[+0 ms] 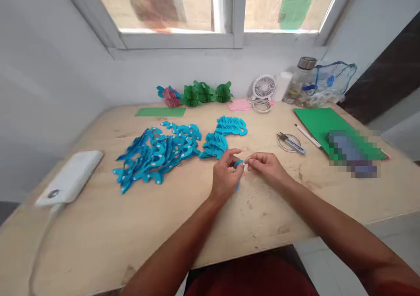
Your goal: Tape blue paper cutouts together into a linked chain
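Observation:
My left hand (pixel 225 173) is closed on a small curved blue paper cutout (pixel 239 162), with a bit of it showing below the fingers. Close against its right edge, my right hand (pixel 266 165) pinches with thumb and forefinger; a tiny pale bit seems to be at the tips, too small to name. Just beyond the hands lie two bundles of layered blue paper cutouts, the nearer bundle (pixel 215 145) and the farther bundle (pixel 231 125). To the left spreads a large pile of blue cutouts (pixel 164 149) dotted with small white patches.
Along the wall stand green paper figures (pixel 205 92), a pink-and-blue one (pixel 171 96), a small fan (pixel 263 87) and a bottle (pixel 300 79). A box cutter (pixel 293 143), tape roll (pixel 261 106), pen (pixel 307 136) and green sheets (pixel 341 127) lie right. A white corded device (pixel 74 173) lies left.

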The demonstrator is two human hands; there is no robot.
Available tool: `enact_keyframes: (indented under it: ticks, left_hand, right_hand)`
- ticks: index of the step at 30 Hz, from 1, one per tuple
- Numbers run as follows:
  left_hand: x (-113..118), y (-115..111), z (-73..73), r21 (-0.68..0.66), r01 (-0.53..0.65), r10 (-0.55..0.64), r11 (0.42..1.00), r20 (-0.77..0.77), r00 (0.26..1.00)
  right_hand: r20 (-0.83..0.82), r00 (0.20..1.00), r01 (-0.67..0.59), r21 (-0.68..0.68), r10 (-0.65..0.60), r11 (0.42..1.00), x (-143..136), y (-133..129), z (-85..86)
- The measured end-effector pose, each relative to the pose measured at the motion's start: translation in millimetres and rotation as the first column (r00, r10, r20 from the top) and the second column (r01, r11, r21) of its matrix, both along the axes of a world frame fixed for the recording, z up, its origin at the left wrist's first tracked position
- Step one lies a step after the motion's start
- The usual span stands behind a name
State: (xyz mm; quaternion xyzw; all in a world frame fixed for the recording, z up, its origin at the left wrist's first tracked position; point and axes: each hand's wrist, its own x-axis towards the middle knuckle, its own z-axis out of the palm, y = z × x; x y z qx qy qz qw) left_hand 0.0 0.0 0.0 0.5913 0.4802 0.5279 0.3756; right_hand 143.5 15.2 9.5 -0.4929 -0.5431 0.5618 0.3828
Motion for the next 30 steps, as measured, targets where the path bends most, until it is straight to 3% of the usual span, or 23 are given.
enact_keyframes:
  ticks: [6, 14, 22, 30]
  left_hand:
    - [-2.8, 1.2, 4.1, -0.097, -0.016, 0.032, 0.995, 0.160, 0.987]
    - [0.3, -2.1, 2.1, -0.235, 0.013, 0.054, 0.972, 0.276, 0.960]
    - [1.9, -3.4, -3.5, -0.161, 0.001, 0.031, 0.987, 0.198, 0.980]
    - [2.8, -4.8, 0.0, -0.157, 0.034, -0.012, 0.987, 0.138, 0.990]
  right_hand:
    - [0.015, 0.995, 0.094, 0.017, -0.094, 0.995, 5.5, 3.5, -2.1]
    - [0.044, 0.999, -0.016, 0.141, 0.009, 0.990, 1.6, -2.4, 4.6]
    - [0.217, 0.975, -0.020, 0.281, -0.044, 0.959, 2.0, -3.0, 1.1]
    - [0.064, 0.998, 0.016, 0.162, -0.026, 0.987, 3.9, 0.8, -0.6]
